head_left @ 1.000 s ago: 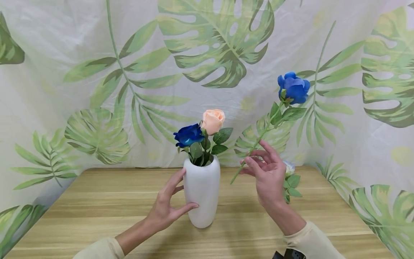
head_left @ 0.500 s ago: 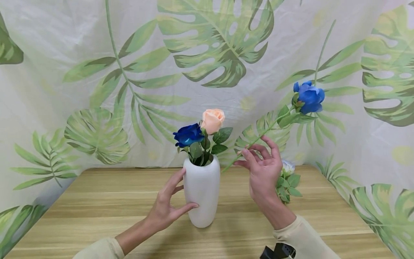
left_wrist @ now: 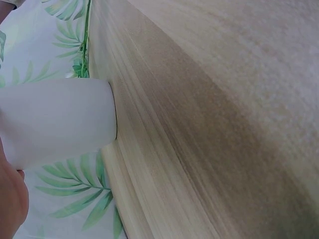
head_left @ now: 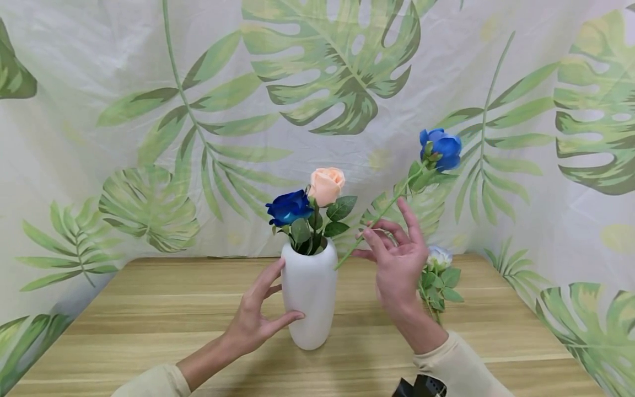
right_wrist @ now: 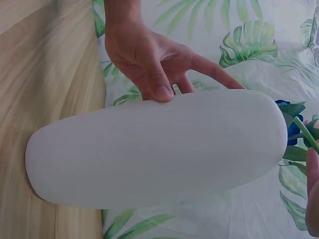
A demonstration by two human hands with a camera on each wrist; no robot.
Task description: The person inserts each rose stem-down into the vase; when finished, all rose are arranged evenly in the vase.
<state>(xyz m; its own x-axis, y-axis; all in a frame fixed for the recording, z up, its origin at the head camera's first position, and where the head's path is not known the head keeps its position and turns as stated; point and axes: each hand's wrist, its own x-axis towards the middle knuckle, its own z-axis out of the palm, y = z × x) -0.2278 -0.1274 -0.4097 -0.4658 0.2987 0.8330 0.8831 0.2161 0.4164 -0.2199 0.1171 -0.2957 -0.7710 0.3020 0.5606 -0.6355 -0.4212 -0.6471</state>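
Observation:
A tall white vase stands upright on the table, holding a dark blue rose and a peach rose. My left hand grips the vase from its left side, thumb on the front. To the right of the vase, my right hand pinches the green stem of a lighter blue rose. This rose leans up and to the right, and its stem's lower end lies near the vase's right rim. In the right wrist view, the stem shows beside the vase mouth; whether it touches is unclear.
A pale white-lilac flower with green leaves lies on the wooden table, partly behind my right hand. A leaf-patterned cloth hangs behind the table. A black device sits at my right wrist.
My right hand has moved left with the blue rose, bringing the stem's end close to the vase. The bloom swung right and lower, then back left. My left hand and the vase stayed put.

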